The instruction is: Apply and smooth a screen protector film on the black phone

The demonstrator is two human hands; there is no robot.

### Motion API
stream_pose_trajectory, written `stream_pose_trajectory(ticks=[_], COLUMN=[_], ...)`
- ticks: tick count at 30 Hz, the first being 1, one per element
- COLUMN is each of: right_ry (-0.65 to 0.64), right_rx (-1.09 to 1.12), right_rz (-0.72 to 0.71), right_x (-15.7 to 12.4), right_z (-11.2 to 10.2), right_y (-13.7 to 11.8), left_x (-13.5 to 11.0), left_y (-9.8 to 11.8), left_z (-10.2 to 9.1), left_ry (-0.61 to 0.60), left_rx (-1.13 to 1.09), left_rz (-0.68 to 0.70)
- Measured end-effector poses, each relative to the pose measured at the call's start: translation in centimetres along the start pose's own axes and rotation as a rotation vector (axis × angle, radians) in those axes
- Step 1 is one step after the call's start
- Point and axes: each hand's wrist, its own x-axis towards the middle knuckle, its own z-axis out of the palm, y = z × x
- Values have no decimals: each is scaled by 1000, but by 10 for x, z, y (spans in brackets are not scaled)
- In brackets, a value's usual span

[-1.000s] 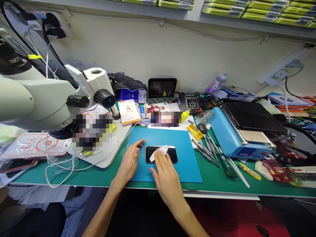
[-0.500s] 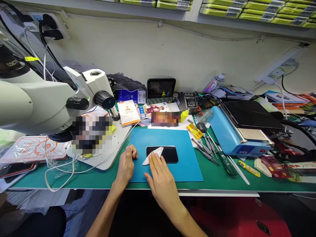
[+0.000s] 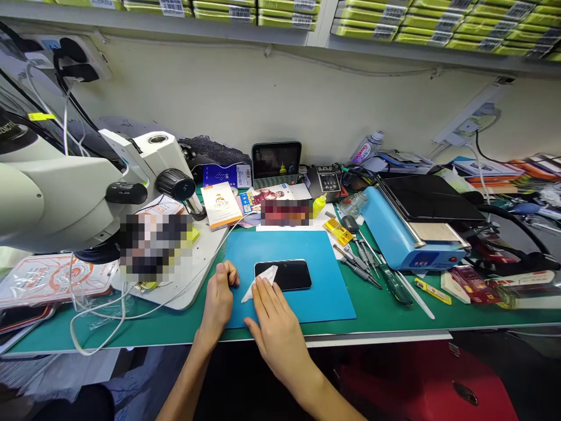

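A smartphone [image 3: 294,275] with a dark screen lies flat on the blue mat [image 3: 326,304], its long side running left to right. On its left end rests a folded white wipe [image 3: 268,273], which also reaches past the phone's near edge onto the mat. The outstretched, close-together fingers of my right hand [image 3: 277,327] press the wipe down and cover part of it. To the left, my left hand [image 3: 219,298] is closed in a loose fist at the mat's left edge, apart from the phone. Nothing shows in that fist.
A microscope [image 3: 56,204] reaches in from the left over a white base. Several screwdrivers and tweezers [image 3: 362,266] lie right of the mat, beside a blue heating device [image 3: 394,240]. Boxes and a small screen [image 3: 276,161] stand behind. A white cable [image 3: 153,313] loops across the left.
My right hand has slid the wipe slightly left and towards me over the phone. The left hand keeps its fist. The whole view has shifted a little.
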Motion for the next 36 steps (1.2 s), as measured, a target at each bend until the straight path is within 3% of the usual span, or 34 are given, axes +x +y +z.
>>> stream_pose_trajectory(ticks=[2,8,15,22,29,36], right_ry=[4,21,5,22,-1,27], right_rx=[5,4,-17,-46,-69,-89], right_rz=[-9,33,-20,51,24,82], right_x=[-5,20,-21,13,-23,9], right_z=[-3,5,-15,-5,-18,-11], right_y=[0,14,14,33,28,53], left_x=[0,0,1,1,2,1], left_y=[1,3,2,2,2,2], left_z=[0,1,0,0,0,1], left_ry=[-3,-10,-9,-12,-8,-12], left_rx=[3,7,25,46,72,88], left_rz=[-4,2,1,1,-3,1])
